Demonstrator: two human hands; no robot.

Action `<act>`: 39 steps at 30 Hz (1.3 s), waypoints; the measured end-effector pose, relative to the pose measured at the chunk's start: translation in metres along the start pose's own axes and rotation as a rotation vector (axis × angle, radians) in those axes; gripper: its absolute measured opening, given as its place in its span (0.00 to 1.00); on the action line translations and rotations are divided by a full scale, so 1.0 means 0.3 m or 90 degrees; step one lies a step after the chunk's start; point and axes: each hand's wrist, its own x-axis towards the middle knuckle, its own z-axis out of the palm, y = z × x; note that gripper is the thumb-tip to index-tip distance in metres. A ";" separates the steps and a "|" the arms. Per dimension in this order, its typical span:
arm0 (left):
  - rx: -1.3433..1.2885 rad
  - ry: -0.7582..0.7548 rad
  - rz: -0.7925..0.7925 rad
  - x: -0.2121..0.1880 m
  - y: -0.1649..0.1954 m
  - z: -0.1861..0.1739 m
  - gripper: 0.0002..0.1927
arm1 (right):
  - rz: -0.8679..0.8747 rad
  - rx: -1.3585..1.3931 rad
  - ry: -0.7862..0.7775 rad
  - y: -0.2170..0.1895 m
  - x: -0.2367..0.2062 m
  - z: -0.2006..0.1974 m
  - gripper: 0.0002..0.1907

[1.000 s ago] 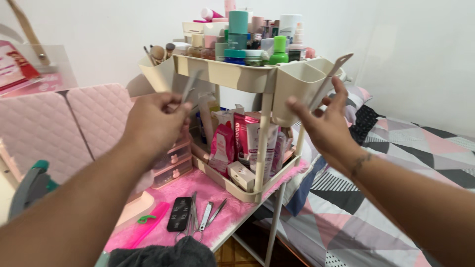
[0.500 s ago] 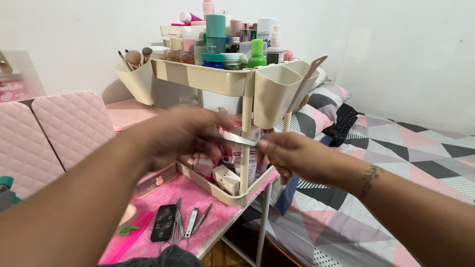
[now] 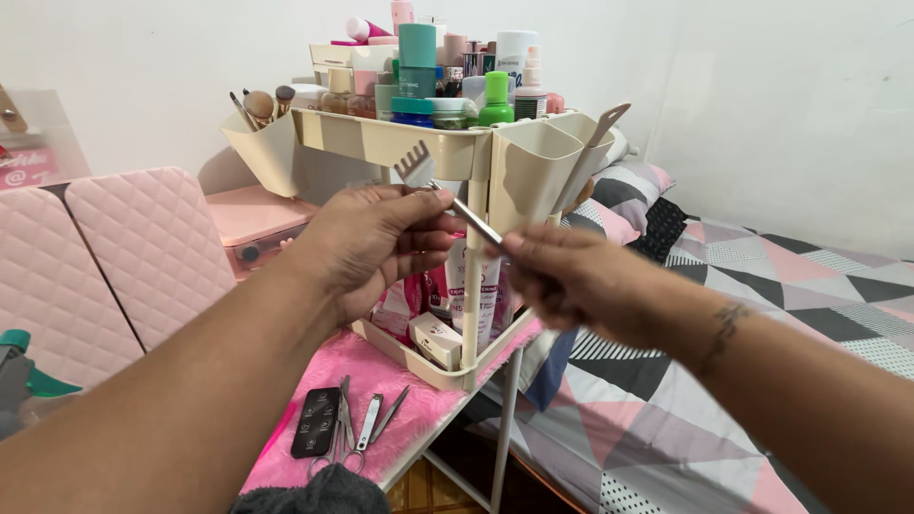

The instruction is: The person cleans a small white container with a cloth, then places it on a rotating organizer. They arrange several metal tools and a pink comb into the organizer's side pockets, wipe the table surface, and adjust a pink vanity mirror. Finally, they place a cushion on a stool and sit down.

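Cart [image 3: 381, 143]: cream tiered trolley, top tray crowded with bottles and jars
Side cups: left cup [image 3: 262, 152] holds makeup brushes
Left hand [image 3: 367, 243]: thumb and fingers pinching small metal comb [image 3: 447, 195] below its teeth
Right hand [image 3: 571, 281]: closed on comb's handle end
Risk: loose pinch may drop comb among tools on pink worktop [image 3: 352, 371]

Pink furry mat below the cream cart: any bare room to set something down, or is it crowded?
Free: the pink furry mat between the cream cart's lower tray and the steel scissors. Crowded: the front edge, with scissors, black rectangular card and metal nippers. The cart's top shelf is packed with bottles.
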 end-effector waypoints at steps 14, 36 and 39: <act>0.045 0.212 0.008 -0.045 -0.005 -0.198 0.07 | -0.098 -0.677 0.527 -0.431 -0.126 -0.207 0.10; 0.908 0.132 -0.341 -0.107 -0.644 -0.373 0.17 | -0.248 -0.342 0.614 -0.108 -0.031 -0.168 0.22; 0.947 0.124 -0.333 -0.107 -0.689 -0.353 0.20 | -0.120 -0.245 0.590 -0.047 -0.040 -0.161 0.18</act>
